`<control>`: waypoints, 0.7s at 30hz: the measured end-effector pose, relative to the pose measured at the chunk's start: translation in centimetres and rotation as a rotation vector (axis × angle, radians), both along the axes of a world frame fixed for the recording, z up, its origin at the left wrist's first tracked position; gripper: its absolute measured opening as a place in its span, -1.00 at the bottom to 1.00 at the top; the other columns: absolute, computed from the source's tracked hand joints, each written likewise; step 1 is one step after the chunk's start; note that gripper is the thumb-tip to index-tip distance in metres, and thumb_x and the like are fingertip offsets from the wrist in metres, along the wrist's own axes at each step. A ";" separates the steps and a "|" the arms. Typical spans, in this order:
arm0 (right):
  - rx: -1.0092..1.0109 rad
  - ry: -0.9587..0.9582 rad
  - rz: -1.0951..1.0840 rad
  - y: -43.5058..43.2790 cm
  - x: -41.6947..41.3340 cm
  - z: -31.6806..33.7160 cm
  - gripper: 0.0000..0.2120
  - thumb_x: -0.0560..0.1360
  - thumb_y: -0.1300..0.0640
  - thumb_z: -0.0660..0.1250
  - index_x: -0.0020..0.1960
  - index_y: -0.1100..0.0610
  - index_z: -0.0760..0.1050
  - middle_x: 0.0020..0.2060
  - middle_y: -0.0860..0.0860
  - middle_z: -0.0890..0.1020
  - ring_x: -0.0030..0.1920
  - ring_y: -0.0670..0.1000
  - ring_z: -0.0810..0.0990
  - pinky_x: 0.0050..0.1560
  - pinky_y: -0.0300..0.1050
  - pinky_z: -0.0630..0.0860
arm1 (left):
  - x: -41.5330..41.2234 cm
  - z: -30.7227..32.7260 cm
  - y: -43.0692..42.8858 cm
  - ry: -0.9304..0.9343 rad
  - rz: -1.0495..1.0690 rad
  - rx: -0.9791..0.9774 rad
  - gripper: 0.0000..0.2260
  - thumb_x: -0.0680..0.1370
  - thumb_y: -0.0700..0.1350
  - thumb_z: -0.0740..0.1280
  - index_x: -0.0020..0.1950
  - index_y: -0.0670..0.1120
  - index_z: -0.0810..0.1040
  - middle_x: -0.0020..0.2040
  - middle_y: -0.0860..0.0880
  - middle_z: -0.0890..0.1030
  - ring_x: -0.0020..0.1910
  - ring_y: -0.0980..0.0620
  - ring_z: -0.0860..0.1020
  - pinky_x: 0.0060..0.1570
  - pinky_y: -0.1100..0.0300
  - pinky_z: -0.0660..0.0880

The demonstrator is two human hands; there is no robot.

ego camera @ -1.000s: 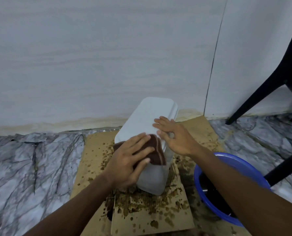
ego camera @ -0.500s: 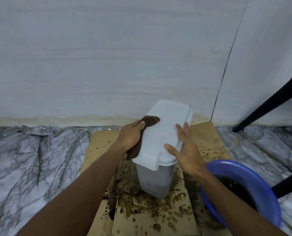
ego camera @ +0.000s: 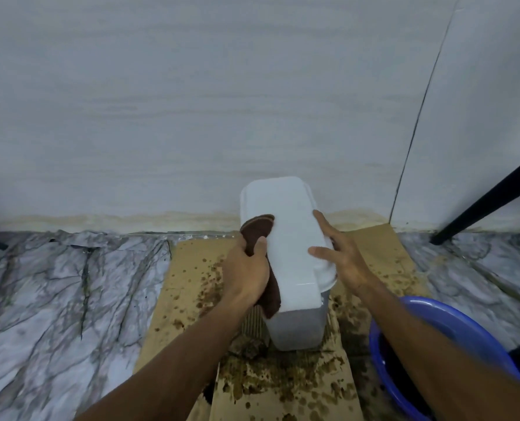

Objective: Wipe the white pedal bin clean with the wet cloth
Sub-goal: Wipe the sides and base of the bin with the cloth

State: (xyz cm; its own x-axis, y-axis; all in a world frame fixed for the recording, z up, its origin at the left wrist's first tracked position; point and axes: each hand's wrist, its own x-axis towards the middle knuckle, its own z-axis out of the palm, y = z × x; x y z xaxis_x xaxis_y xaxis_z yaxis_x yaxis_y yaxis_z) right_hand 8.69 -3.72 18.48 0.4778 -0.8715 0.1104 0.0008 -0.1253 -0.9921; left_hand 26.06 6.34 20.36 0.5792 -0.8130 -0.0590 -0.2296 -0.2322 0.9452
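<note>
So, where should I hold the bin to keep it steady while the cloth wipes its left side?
Take the bin by the right rim of its lid, coming from the right. The lid is flat and overhangs the body, so thumb on top and fingers along the edge fit, as the right hand shows. That likely counters the left hand pushing the cloth.

the left hand point(ego camera: 246, 275) is covering the middle of the wet cloth point(ego camera: 257, 227), which is hiding the left side of the white pedal bin point(ego camera: 286, 226). the right forearm point(ego camera: 404, 323) is crossing the blue basin point(ego camera: 453, 317), which is running off the lower edge. the black chair leg point(ego camera: 489, 199) is running out at the right edge.
</note>
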 end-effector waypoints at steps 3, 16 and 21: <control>-0.015 0.100 0.018 -0.7 -0.3 0.4 -0.35 0.53 0.25 0.38 0.52 -0.14 0.27 0.60 -0.09 0.09 0.56 -0.08 0.10 0.31 -0.41 0.30 | -0.4 -0.8 -0.6 -0.284 -0.138 0.130 -0.37 0.65 0.28 0.05 0.65 0.00 0.14 0.48 -0.09 0.43 0.42 -0.17 0.43 0.40 -0.16 0.40; -0.592 0.694 0.223 2.5 -4.8 0.9 0.15 0.22 -0.52 0.40 0.61 -0.16 -0.08 0.58 -0.25 -0.24 0.59 -0.12 -0.21 0.55 0.00 -0.03 | -0.8 -0.5 -1.0 -0.668 -0.438 -0.046 -0.46 0.72 0.17 0.04 0.67 0.07 0.06 0.66 0.10 -0.01 0.63 0.13 -0.13 0.54 0.20 -0.22; -0.751 0.649 0.129 1.9 -4.7 -0.9 0.25 0.11 -0.41 0.54 0.61 -0.04 0.02 0.62 -0.08 -0.04 0.61 0.02 0.01 0.53 0.16 0.19 | -0.3 -1.7 0.2 -0.700 -0.532 -0.190 -0.50 0.68 0.19 0.02 0.61 0.09 0.24 0.63 0.13 0.08 0.56 0.39 -0.16 0.57 0.25 -0.25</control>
